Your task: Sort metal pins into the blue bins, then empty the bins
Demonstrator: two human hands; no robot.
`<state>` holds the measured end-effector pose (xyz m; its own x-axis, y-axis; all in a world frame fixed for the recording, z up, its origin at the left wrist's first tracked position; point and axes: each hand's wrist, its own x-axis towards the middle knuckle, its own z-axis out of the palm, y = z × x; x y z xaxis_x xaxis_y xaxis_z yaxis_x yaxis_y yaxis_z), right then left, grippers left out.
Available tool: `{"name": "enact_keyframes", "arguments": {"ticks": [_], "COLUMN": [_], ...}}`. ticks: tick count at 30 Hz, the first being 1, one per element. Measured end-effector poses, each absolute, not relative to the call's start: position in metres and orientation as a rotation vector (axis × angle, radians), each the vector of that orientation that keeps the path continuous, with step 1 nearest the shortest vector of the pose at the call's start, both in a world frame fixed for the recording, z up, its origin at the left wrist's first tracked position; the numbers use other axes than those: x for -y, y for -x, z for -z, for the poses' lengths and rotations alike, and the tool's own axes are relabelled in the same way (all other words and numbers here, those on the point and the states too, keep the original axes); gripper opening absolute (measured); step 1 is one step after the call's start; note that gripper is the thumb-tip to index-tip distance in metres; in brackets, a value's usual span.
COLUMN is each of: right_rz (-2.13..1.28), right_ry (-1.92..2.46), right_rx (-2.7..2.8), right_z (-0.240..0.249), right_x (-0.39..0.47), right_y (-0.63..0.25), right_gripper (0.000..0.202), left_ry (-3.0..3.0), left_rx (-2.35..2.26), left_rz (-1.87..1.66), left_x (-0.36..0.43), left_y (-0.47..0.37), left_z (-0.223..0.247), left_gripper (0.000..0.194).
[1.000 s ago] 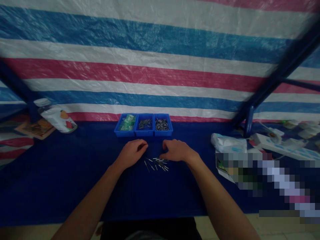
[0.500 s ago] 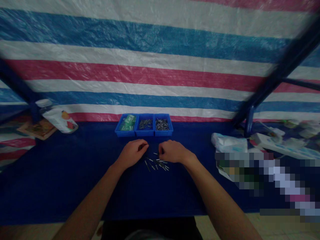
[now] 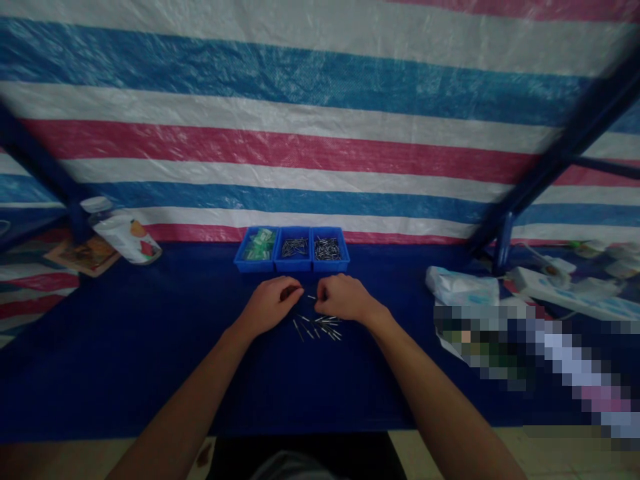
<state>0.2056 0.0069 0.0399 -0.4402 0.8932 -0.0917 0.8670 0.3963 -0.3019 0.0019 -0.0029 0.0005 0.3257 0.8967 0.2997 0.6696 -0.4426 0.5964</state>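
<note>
My left hand [image 3: 273,303] is over the blue table, fingers curled and thumb against the fingertips; anything between them is too small to make out. Facing it, my right hand [image 3: 345,298] pinches a thin metal pin [image 3: 311,297] that points left toward the left hand. Just below the hands lies a loose pile of metal pins [image 3: 325,327]. Behind the hands stand three blue trays side by side: the left tray [image 3: 255,267] holds green and clear packets, the middle tray [image 3: 293,267] thin metal parts, the right tray [image 3: 330,267] many short metal parts.
A bottle [image 3: 127,237] leans at the far left beside a shallow brown box [image 3: 83,257]. On the right lie a plastic packet [image 3: 463,287] and a white power strip [image 3: 565,293] with cables. Striped sheeting [image 3: 310,153] hangs behind, between blue frame bars.
The right hand's pin has moved slightly up and now points toward my left hand. Both hands are a little higher. The whole view has shifted slightly.
</note>
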Motion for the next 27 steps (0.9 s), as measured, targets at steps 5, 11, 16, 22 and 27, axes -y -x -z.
{"name": "enact_keyframes", "arguments": {"ticks": [5, 11, 16, 22, 27], "right_rz": [-0.467, -0.433, -0.509, -0.883, -0.983], "right_ry": [1.495, 1.301, 1.156, 1.14, 1.118], "right_rx": [2.505, 2.461, 2.355, 2.17, 1.916], "right_z": [-0.038, -0.034, -0.03, -0.024, -0.023], "right_x": [-0.007, -0.007, -0.014, -0.021, -0.023], "right_y": [-0.204, -0.202, -0.206, -0.204, -0.199], "right_gripper": [0.017, 0.011, 0.022, 0.038, 0.037], "left_ry": [-2.276, -2.27, -2.175, -2.108, -2.15], "left_rx": [-1.284, -1.273, -1.317, -1.361, -1.365], "left_rz": [-0.867, -0.923, -1.051, -1.185, -1.175], "left_x": [0.005, 0.005, 0.006, 0.005, 0.005], "left_y": [-0.004, -0.006, -0.006, -0.005, -0.005], "left_z": [-0.001, -0.003, -0.005, -0.005, -0.003], "left_gripper": [0.019, 0.019, 0.016, 0.014, 0.014]}}
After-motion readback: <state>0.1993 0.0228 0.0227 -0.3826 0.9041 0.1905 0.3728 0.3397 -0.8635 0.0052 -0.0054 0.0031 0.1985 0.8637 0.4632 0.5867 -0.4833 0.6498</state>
